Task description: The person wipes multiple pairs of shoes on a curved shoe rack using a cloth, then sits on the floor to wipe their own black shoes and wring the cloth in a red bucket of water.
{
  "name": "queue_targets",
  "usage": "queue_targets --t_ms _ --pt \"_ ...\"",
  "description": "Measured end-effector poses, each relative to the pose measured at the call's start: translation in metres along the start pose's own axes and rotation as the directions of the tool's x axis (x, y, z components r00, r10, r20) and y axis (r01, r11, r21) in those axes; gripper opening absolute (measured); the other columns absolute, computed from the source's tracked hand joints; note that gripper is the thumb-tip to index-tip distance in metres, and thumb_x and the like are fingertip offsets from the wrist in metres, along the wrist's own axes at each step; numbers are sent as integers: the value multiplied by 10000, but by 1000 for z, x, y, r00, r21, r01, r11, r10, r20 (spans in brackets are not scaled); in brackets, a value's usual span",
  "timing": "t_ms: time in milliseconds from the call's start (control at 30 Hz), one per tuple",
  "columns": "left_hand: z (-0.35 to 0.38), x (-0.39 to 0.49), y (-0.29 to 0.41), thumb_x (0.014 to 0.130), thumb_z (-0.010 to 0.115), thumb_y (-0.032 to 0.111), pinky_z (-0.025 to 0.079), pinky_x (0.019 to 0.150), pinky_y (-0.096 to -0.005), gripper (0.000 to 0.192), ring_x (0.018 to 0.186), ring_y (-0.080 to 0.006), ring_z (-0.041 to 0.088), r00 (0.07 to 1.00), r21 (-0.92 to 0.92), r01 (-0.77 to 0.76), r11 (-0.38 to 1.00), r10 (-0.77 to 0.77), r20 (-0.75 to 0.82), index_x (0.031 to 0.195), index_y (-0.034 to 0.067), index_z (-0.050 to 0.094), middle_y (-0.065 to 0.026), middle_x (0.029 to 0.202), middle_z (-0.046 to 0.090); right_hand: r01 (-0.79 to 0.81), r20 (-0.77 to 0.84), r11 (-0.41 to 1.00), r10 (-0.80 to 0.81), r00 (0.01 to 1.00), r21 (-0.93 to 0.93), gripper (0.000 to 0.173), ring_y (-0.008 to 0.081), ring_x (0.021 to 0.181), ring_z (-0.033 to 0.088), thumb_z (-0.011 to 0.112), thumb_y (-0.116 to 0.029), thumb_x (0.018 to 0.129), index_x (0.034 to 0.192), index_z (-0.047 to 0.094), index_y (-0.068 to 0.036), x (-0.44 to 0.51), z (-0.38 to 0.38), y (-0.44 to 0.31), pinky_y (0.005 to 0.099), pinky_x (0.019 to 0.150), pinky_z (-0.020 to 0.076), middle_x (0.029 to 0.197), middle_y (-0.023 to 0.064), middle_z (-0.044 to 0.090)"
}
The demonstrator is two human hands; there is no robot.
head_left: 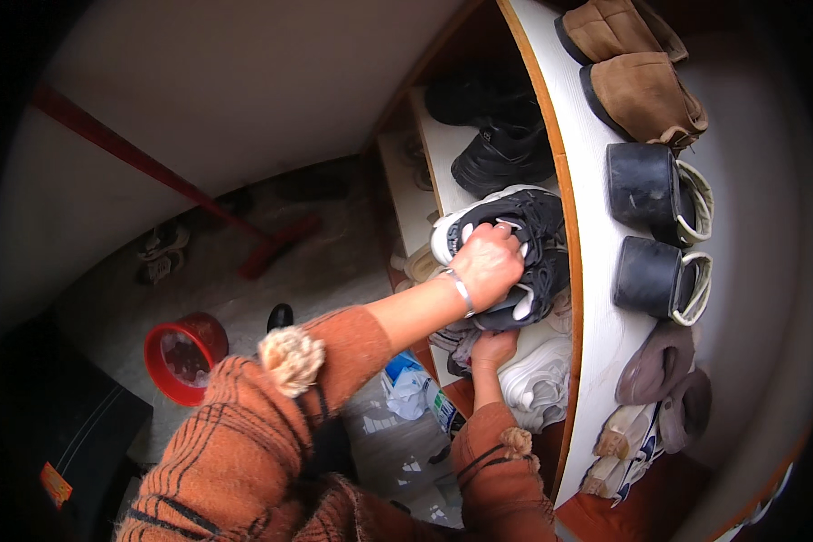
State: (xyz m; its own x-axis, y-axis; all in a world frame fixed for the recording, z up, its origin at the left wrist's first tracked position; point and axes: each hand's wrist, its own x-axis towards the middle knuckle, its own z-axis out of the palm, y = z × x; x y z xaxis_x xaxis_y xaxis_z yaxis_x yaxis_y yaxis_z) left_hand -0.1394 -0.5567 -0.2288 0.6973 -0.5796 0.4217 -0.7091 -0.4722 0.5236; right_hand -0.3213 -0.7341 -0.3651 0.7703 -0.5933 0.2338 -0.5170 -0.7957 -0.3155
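My left hand (pixel 489 265), with a silver bracelet on its wrist, is closed on a pair of black-and-white sneakers (pixel 515 210) at the shoe rack. Just below them is my right hand (pixel 494 349), at the underside of the lower sneaker; its fingers are largely hidden, so its grip cannot be told. Greyish-purple shoes (pixel 455 339) lie beside it on the left, and white shoes (pixel 538 379) sit to its lower right. Black shoes (pixel 501 159) stand on the shelf beyond the sneakers.
The white rack top (pixel 562 122) carries brown suede shoes (pixel 640 88), black open-heeled shoes (pixel 643 183), mauve slippers (pixel 657 366) and beige sneakers (pixel 616 454). On the floor are a red bucket (pixel 186 356), a red-handled broom or squeegee (pixel 169 179), a plastic bag (pixel 406 393) and other shoes (pixel 162 254).
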Motion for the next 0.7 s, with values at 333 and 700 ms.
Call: queue_targets --t_ms 333,700 --pt "-84 -196 -8 460 786 201 456 699 -390 494 854 -266 555 994 -71 108 992 -108 0 903 42 635 -65 844 549 -448 312 602 322 894 661 158 171 786 534 606 -151 885 986 579 -32 20 -25 19 322 759 470 860 16 575" --pt "-124 -443 -38 508 721 128 437 673 -464 262 785 -373 541 720 219 658 720 -687 97 700 37 568 -138 749 541 -21 70 975 6 998 221 605 336 1369 367 596 -121 861 1433 426 -25 -8 -114 -42 455 1160 245 1518 168 370"
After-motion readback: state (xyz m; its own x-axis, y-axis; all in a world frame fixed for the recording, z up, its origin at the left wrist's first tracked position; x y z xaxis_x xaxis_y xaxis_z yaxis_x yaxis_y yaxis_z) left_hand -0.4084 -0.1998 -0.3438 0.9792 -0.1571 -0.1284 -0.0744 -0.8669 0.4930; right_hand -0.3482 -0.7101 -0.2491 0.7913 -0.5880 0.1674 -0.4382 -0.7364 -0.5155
